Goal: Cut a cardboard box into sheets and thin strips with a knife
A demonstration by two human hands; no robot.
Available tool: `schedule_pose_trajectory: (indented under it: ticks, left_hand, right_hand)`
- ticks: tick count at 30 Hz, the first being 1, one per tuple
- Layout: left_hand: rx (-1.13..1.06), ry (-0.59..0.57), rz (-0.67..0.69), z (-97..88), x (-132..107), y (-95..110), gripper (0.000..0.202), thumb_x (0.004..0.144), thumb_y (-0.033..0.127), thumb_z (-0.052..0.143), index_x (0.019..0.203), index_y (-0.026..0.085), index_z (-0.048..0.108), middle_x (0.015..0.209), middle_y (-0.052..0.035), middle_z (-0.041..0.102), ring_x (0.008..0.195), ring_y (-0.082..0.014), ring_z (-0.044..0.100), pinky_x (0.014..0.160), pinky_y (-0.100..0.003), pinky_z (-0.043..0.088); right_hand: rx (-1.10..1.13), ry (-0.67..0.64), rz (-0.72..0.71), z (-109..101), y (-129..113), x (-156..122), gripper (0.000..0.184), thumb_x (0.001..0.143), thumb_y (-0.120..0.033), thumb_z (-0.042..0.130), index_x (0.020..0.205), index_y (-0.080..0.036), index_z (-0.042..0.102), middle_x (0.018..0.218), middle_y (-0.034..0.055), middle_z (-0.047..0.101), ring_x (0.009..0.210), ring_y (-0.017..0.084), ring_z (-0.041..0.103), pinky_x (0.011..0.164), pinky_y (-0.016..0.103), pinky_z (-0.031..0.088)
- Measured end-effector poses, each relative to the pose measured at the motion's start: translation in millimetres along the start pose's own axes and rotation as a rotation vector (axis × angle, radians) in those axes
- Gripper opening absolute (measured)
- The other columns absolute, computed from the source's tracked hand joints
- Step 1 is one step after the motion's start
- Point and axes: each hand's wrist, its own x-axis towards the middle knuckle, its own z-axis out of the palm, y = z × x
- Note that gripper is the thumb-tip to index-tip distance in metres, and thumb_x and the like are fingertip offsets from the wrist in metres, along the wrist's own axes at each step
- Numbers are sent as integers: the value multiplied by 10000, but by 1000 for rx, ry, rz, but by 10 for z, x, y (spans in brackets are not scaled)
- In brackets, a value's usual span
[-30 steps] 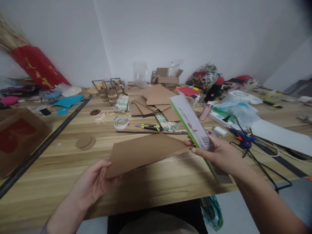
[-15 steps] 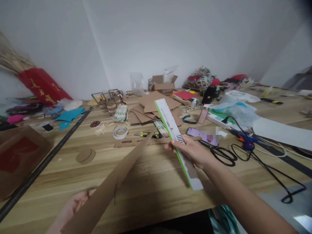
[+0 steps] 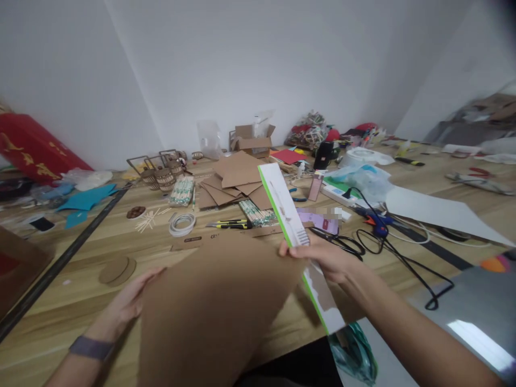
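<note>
- Left hand (image 3: pixel 129 301): positioned at the near left of the scene. Its fingers (image 3: pixel 151 274) lie along the left edge of the cardboard sheet (image 3: pixel 213 312) and hold it. Part of the grip is hidden behind the sheet.
- Right hand (image 3: pixel 322 260): positioned right of centre. Its fingers are closed around the middle of the white strip (image 3: pixel 284 207), gripping it.
- Cardboard sheet: large, brown and flat. It is held clear of the counter (image 3: pixel 72 301), between the two hands, in the near centre of the scene. Its far right corner meets the right hand.
- White strip: long and narrow, with a green edge along its left side. It runs from far to near, and its near end passes beyond the counter edge.
- Wristband (image 3: pixel 91 348): grey, worn on the left wrist.
- Scissors (image 3: pixel 342 244): black, flat on the counter just right of the right hand.
- Utility knife (image 3: pixel 229 224): yellow and black, on the counter just beyond the sheet.
- Tape roll (image 3: pixel 182 224): white, left of the knife.
- Cardboard disc (image 3: pixel 117 270): flat on the counter, just beyond the left hand.
- Cardboard stack (image 3: pixel 237 174): loose brown pieces, far centre.
</note>
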Motion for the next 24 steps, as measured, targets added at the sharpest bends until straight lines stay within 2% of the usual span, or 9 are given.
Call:
schedule_pose_trajectory:
  ticks: [3,5,7,9,13,16,18,20,24]
  left_hand:
    - [4,-4,46,45,36,60,436,815,63,660,1247,74,600,773,-68,770,612,-140,717,622,-176,557]
    - [70,-19,80,157,-45,-23,639,846,151,710,1424,70,452,911,-130,782,782,-189,750,762,-233,576]
    - [185,-71,91,312,-146,-164,780,855,313,751,1498,104,363,1090,-182,755,991,-262,730,916,-344,551]
    - [326,-117,172,450,-195,-331,764,858,457,725,1484,152,412,1161,-190,731,1099,-307,688,977,-419,515]
    - [953,-188,524,500,-77,-764,527,907,494,625,1385,277,577,1433,-149,580,1352,-332,502,1137,-496,357]
    - [1500,-368,877,388,30,-1172,722,843,438,714,1500,327,436,1561,-145,422,1445,-399,351,1153,-602,281]
    - [1752,-340,1092,319,31,-1401,631,908,320,654,1496,365,430,1520,-139,477,1395,-381,439,1150,-624,260]
    - [1884,-295,1258,282,-15,-1538,592,954,312,610,1502,396,404,1476,-119,535,1337,-344,518,1153,-598,272]
    - [1958,-261,1376,272,-93,-1577,624,966,299,602,1527,404,349,1411,-82,607,1232,-311,611,1100,-510,376]
  right_hand:
    - [-151,24,91,-128,190,-362,362,586,-437,818,840,-196,727,832,21,668,793,196,567,745,333,439]
    - [-246,52,178,-166,367,-598,348,640,-446,781,879,-201,721,815,18,660,772,196,577,724,337,456]
    - [-304,98,231,-176,547,-755,354,676,-473,751,906,-205,719,820,23,661,771,206,601,713,346,478]
    - [-323,120,239,-170,693,-788,352,704,-482,719,925,-209,722,841,27,666,779,207,614,708,343,488]
    - [-248,136,285,-126,814,-568,351,623,-424,721,896,-204,717,733,-9,607,646,164,547,622,310,460]
    - [-143,91,377,-55,876,-461,313,569,-335,702,850,-199,701,682,-28,568,589,135,512,591,285,442]
    - [-102,55,438,-16,970,-507,279,548,-289,673,810,-196,695,669,-29,563,573,123,505,577,268,429]
    - [-93,0,474,-15,1074,-594,261,530,-258,642,777,-189,694,664,-26,562,566,113,499,563,251,417]
    - [-210,-117,481,-156,1040,-525,283,537,-267,624,801,-182,681,707,-8,593,550,125,514,512,251,412]
